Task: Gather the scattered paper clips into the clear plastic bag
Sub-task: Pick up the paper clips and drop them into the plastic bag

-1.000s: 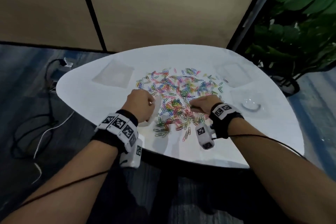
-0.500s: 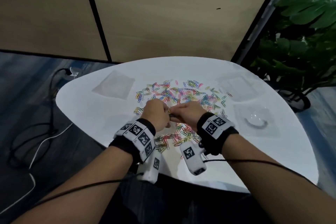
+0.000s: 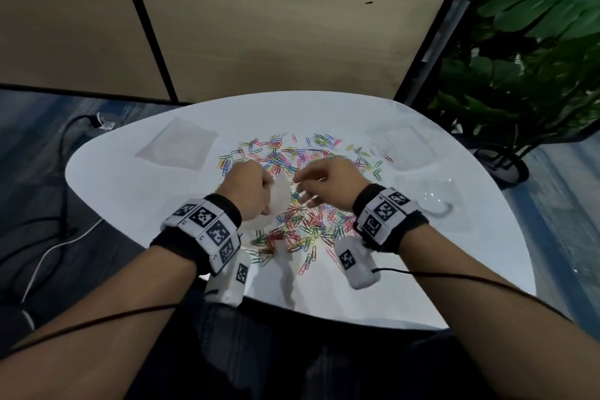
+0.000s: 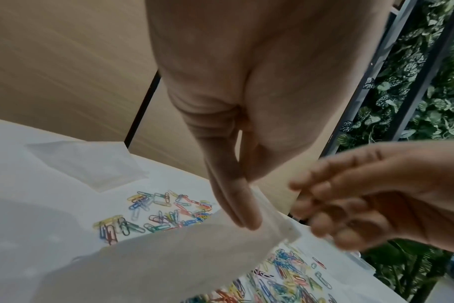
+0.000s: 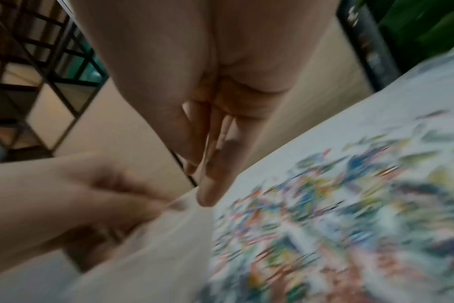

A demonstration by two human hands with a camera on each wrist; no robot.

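while the clear plastic bag (image 4: 169,256) is pinched by the left hand (image 3: 248,190) at frame centre, its mouth must be opened by the loosely spread right hand (image 3: 328,180) before paper clips (image 3: 311,224) are loaded.

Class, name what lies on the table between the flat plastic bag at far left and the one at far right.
In the head view, the scattered paper clips lie between the left bag and the right bag.

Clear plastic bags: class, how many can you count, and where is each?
4. The held bag is pinched by the left hand; the far-left bag, far-right bag and near-right bag lie flat on the table. Stacked ones may hide.
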